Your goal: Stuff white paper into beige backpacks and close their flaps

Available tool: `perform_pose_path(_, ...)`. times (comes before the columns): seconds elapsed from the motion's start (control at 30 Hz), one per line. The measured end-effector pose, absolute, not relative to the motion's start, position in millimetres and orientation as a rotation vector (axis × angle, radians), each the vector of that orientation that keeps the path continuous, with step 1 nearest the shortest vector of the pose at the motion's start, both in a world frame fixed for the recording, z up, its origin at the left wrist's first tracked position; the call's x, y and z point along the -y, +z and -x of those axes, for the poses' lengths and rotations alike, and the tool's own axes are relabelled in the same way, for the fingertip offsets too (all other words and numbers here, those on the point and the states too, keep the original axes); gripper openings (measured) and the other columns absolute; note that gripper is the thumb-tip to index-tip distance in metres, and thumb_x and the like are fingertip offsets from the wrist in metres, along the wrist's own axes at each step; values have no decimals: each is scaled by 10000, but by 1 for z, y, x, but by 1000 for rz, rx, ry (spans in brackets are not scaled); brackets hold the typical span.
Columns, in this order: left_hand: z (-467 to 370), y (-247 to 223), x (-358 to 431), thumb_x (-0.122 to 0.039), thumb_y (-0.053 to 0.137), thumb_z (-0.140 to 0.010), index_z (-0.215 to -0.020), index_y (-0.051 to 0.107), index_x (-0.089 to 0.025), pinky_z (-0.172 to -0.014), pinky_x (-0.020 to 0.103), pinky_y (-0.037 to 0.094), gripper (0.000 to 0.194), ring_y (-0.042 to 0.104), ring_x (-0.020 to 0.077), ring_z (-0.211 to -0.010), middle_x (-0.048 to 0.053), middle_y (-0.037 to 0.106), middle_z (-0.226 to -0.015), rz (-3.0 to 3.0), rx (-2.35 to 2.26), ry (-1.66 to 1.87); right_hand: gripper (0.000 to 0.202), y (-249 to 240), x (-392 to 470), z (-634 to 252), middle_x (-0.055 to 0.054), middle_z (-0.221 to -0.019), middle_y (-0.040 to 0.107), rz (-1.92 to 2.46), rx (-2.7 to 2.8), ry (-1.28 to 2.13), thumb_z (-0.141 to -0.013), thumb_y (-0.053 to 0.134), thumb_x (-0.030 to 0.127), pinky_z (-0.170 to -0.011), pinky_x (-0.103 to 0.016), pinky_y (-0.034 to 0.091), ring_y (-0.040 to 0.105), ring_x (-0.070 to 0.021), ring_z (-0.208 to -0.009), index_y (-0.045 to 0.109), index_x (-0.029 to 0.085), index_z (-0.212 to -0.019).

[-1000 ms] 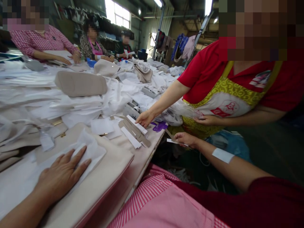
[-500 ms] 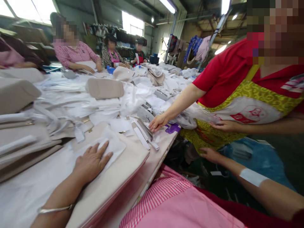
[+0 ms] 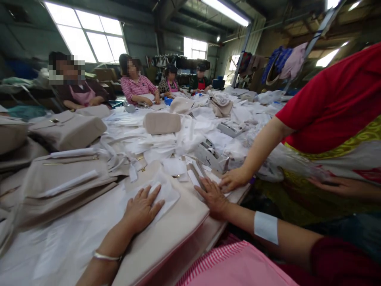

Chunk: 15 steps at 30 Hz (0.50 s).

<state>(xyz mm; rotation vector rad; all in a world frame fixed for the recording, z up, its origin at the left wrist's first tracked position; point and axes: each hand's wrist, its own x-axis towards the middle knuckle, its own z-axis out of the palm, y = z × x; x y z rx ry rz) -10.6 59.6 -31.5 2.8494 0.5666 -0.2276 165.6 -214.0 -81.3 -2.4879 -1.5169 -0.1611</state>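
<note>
My left hand (image 3: 143, 210) lies with spread fingers on a white sheet (image 3: 169, 194), which rests on a pale beige bag (image 3: 181, 222) near the table's front edge. My right hand (image 3: 213, 198) reaches over the table edge, fingers apart, at the beige and white strips (image 3: 195, 172) just beyond the bag. Whether its fingertips touch the strips is hard to tell. A co-worker's hand (image 3: 236, 178) is right beside it, over the same strips. A white patch (image 3: 266, 227) is on my right forearm.
Beige bags (image 3: 68, 129) pile up at the left. Grey tape dispensers (image 3: 210, 155) stand behind the strips. A beige pouch (image 3: 162, 123) sits amid white sheets. A person in red (image 3: 330, 99) leans in from the right, holding clear plastic. Several people sit across the table.
My right hand has moved from beside the table up to the strips. The view has turned right-to-left, showing more of the left side. My left hand stays on the sheet.
</note>
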Motion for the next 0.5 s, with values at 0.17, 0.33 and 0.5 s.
perform_pose_path(0.17,15,-23,-57,-700,208,-873,-1491,187,-393,-1045,618,261,690,226,382,-1417,109,241,-1567,-2833,-568,-256,481,-77,190,-213,-152,-1541,274,2463,1677,-44,-891,488,214,-1089,-566,264,231,-319,-1416,502,227,-1372)
perform_pose_path(0.33,17,-16,-56,-726,221,-856,-1491,158,-411,-1057,641,225,712,185,384,-1429,94,202,-1581,-2778,-553,-300,463,-29,161,-229,-181,-1459,397,2192,1601,-124,-903,471,320,-1076,-536,332,368,-308,-1348,523,161,-1335)
perform_pose_path(0.5,18,-14,-53,-726,254,-849,-1491,166,-408,-1065,671,193,721,151,405,-1430,83,157,-1593,-2740,-562,-299,463,52,86,-165,-145,-1399,488,1698,1821,148,-946,429,379,-1098,-433,358,431,-233,-1314,488,156,-1348)
